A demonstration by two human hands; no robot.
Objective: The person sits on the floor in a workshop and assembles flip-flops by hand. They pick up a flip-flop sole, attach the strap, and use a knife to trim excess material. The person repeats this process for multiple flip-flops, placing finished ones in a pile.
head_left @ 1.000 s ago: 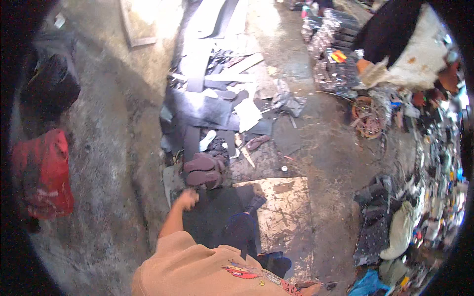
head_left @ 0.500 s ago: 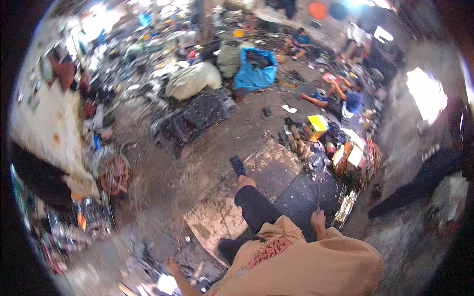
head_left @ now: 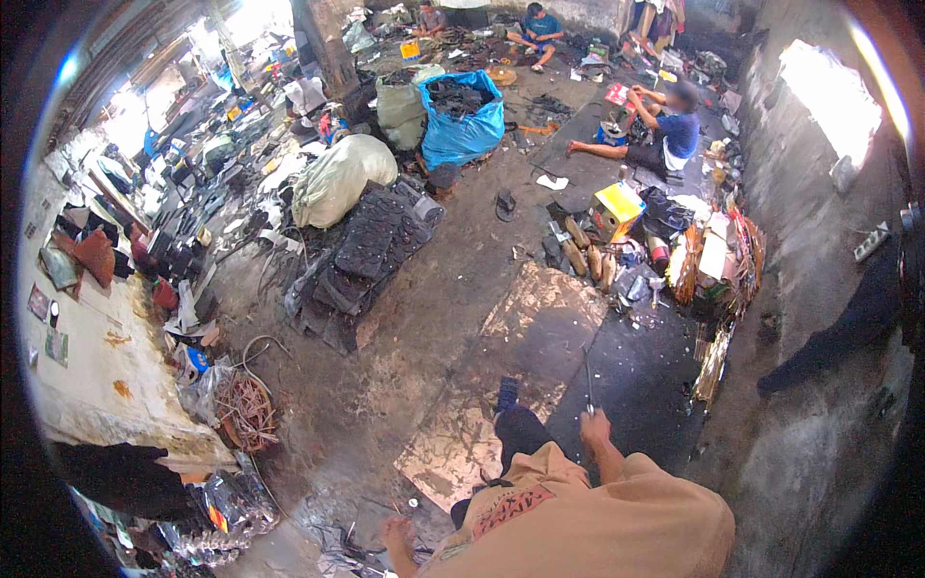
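My right hand (head_left: 597,425) is closed around a thin, dark, rod-like tool (head_left: 588,376); a shiny bit shows close to the fingers. It points away from me over a dark flat sheet (head_left: 621,376) on the floor. Low in the picture, my left hand (head_left: 398,535) hangs over dark scraps (head_left: 347,549). Its fingers are blurred, and no held thing can be made out. Between my arms a dark-shod foot (head_left: 507,393) rests on a worn brown board (head_left: 525,313).
Bottles (head_left: 576,258), a yellow box (head_left: 618,207) and bundled strips (head_left: 713,265) crowd the right. Stacked black pieces (head_left: 371,250), a pale sack (head_left: 345,178) and a blue bag (head_left: 462,130) stand farther off. A seated person (head_left: 677,135) works near the right wall.
The view has shifted, so the boards and stacked pieces sit differently. My foot appears lower and nearer my body. The tool stays in my right hand; my left hand appears farther right and lower.
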